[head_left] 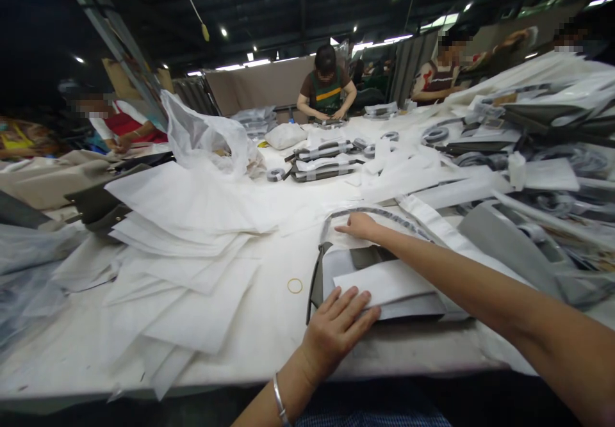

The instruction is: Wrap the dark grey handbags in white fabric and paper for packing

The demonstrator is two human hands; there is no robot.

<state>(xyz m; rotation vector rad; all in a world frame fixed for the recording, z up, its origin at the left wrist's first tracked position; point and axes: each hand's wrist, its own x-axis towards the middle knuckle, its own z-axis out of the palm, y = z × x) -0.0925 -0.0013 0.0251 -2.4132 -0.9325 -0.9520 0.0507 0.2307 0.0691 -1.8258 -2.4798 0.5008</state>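
A dark grey bag with a wrapped handle arching away from me lies flat on the white table. White sheets cover much of its front, among them a folded white strip. My left hand, with a silver bangle at the wrist, rests spread on the lower left of the bag and the strip's edge. Inside the handle's arch is my right hand, its index finger extended to the left and the other fingers curled; nothing shows in its grip. A thin yellow rubber band lies left of the bag.
Fanned white sheets cover the table's left part. Grey pieces and wrapped coils are heaped at the right. Farther back are stacked wrapped bags and a translucent plastic bag. A person works across the table, with others at both sides.
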